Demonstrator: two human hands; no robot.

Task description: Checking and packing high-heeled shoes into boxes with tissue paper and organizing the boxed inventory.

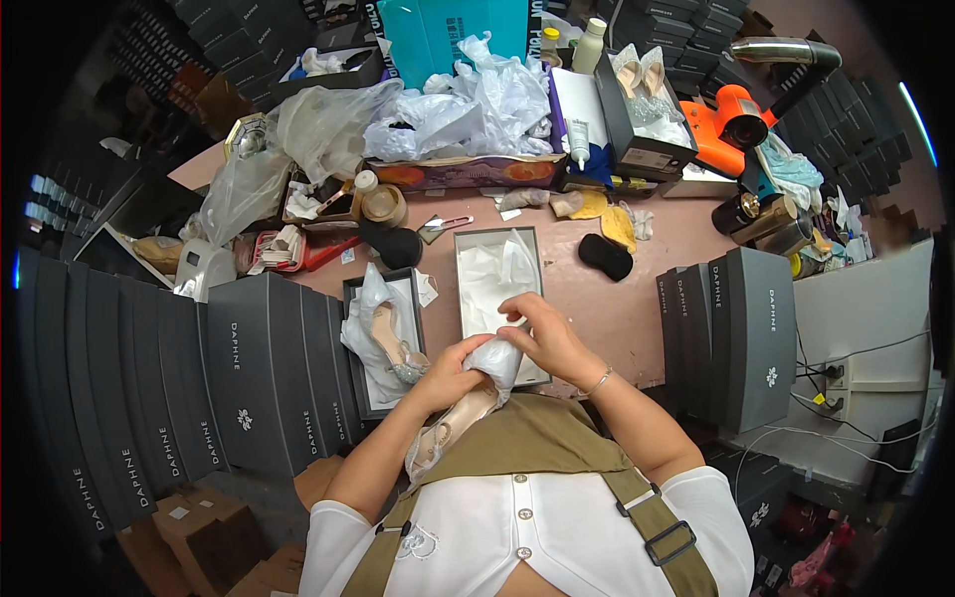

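Observation:
My left hand [450,378] is closed round a pale high-heeled shoe [466,410] held against my apron. Thin white wrapping [495,360] covers one end of this shoe, and clear film lies about the other. My right hand [545,343] is over the wrapped end, its fingers bent and apart from the thumb, the thumb tip close to the wrapping. Just beyond my hands is a dark grey shoebox [545,261] lined with white paper [487,284]. To its left, a second box [418,308] holds another pale shoe with a glittery part [391,338], partly in white wrapping.
Stacked grey shoeboxes stand at left [264,378] and right [741,328]. A carton of crumpled plastic [468,109] fills the back. Back right are an orange heat gun [726,129] and a box of glittery shoes [642,109]. Black pads [604,257] and yellow cloths [617,227] lie on the table.

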